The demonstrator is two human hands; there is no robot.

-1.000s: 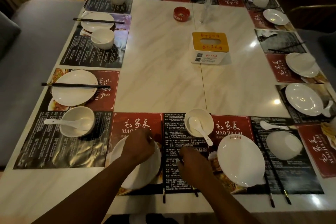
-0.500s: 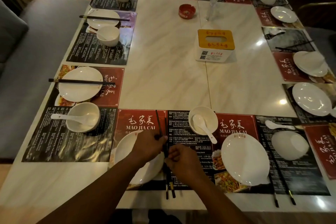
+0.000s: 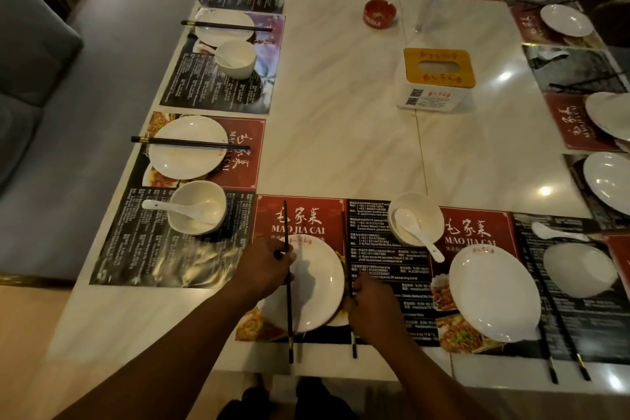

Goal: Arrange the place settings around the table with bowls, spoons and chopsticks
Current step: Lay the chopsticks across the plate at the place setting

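Since half a second ago the chopstick pair has split. The two were bunched together right of the plate, and now I carry one in each hand. Along the left side the settings look finished: dark chopsticks (image 3: 191,143) lie across a left plate (image 3: 184,167), and a left bowl (image 3: 213,194) holds its spoon. At the near edge my left hand (image 3: 269,266) pinches the left chopstick (image 3: 289,317) over the near plate (image 3: 317,283). My right hand (image 3: 370,303) curls round the right chopstick (image 3: 345,232), just off that plate's right rim. Beyond it, a near bowl (image 3: 426,204) holds a white spoon (image 3: 409,225). Further right sit an upturned bowl (image 3: 579,269) and a loose spoon (image 3: 559,232), and a bare plate (image 3: 610,187) has no chopsticks. I judge roughly half the task remains.
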